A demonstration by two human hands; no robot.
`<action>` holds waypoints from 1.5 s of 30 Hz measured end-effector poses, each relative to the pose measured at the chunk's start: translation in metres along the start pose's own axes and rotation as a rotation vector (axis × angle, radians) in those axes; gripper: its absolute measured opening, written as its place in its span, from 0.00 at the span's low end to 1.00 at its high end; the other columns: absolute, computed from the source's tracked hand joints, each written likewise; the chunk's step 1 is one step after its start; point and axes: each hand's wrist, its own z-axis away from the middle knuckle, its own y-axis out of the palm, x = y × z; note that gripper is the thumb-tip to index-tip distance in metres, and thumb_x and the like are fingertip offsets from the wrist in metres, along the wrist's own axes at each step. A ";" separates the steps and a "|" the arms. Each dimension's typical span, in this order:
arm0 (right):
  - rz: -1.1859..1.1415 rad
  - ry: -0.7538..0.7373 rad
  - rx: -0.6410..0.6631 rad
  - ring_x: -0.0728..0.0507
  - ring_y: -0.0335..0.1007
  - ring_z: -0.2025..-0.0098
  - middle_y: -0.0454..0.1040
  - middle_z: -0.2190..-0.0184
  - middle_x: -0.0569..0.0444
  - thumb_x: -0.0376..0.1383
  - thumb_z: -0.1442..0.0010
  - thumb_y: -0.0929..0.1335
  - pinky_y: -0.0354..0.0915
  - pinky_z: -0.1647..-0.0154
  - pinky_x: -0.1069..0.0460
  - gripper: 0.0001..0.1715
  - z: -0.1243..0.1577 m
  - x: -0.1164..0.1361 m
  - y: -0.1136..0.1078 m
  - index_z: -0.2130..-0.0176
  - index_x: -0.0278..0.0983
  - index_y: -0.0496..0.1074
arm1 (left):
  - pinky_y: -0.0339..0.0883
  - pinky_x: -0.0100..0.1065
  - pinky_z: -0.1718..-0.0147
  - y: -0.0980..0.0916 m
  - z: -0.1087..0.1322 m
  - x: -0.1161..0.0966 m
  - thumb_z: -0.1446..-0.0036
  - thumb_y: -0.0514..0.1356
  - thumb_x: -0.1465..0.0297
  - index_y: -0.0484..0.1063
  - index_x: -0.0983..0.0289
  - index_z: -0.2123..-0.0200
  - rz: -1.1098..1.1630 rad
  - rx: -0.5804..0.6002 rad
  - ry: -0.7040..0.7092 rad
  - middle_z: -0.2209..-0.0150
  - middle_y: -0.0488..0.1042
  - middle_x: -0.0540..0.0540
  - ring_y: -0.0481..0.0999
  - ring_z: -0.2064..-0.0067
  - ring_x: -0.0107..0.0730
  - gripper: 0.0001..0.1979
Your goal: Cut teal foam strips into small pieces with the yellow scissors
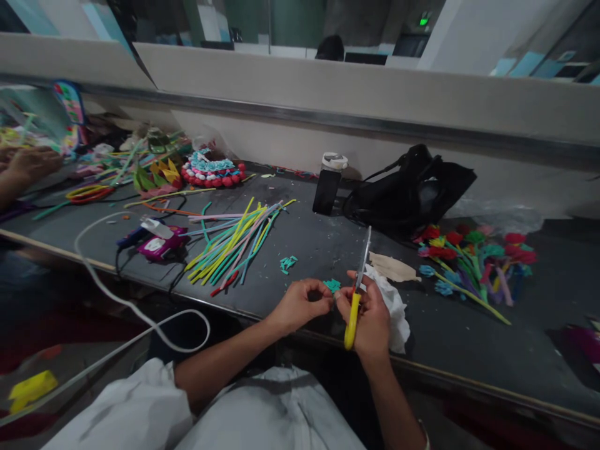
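Observation:
My left hand [302, 304] pinches a small teal pipe-cleaner piece [332, 285] near the table's front edge. Close beside it, my right hand [370, 312] is closed round the yellow handle of a pair of scissors [357, 287], whose blades point up and away. A white crumpled cloth [396, 307] lies under and behind my right hand. Teal scraps [287, 263] lie just beyond my left hand.
A pile of coloured pipe cleaners [237, 240] lies left of centre, with a pink glue gun [157, 245] and white cable. Finished pipe-cleaner flowers [473, 259] lie to the right. A black bag [412, 187] and bottle [329, 182] stand behind. Another person's hand [28, 164] is far left.

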 end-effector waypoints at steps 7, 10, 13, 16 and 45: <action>0.045 -0.027 -0.025 0.48 0.73 0.71 0.73 0.71 0.58 0.40 0.47 0.70 0.70 0.69 0.54 0.26 0.004 0.005 0.002 0.49 0.39 0.67 | 0.62 0.30 0.63 0.001 0.002 -0.002 0.53 0.62 0.73 0.76 0.65 0.74 -0.083 -0.041 0.102 0.72 0.76 0.52 0.72 0.68 0.31 0.03; 0.062 -0.044 -0.038 0.47 0.73 0.70 0.74 0.70 0.56 0.43 0.46 0.70 0.70 0.68 0.53 0.26 0.006 0.006 0.002 0.49 0.38 0.67 | 0.62 0.30 0.64 0.001 0.002 -0.003 0.55 0.63 0.73 0.76 0.65 0.76 0.002 -0.065 0.083 0.74 0.75 0.51 0.71 0.69 0.29 0.02; 0.169 -0.089 -0.065 0.46 0.73 0.69 0.75 0.69 0.55 0.47 0.46 0.71 0.69 0.67 0.52 0.27 0.012 0.004 -0.004 0.50 0.38 0.70 | 0.61 0.28 0.67 -0.001 0.004 -0.007 0.56 0.65 0.70 0.75 0.66 0.76 0.269 -0.093 -0.022 0.76 0.73 0.50 0.69 0.72 0.27 0.04; 0.472 -0.265 -0.088 0.45 0.72 0.69 0.75 0.67 0.53 0.50 0.47 0.72 0.69 0.67 0.52 0.29 0.023 -0.002 -0.017 0.50 0.38 0.71 | 0.60 0.27 0.69 -0.006 0.007 -0.013 0.57 0.67 0.68 0.76 0.66 0.75 0.551 -0.139 -0.104 0.77 0.73 0.49 0.67 0.74 0.24 0.07; 0.846 -0.655 0.074 0.42 0.74 0.65 0.78 0.65 0.48 0.45 0.35 0.65 0.67 0.62 0.50 0.19 0.045 -0.029 -0.039 0.50 0.37 0.70 | 0.66 0.28 0.65 -0.005 0.018 -0.026 0.55 0.68 0.70 0.77 0.66 0.75 0.674 -0.231 -0.079 0.76 0.77 0.50 0.74 0.72 0.27 0.05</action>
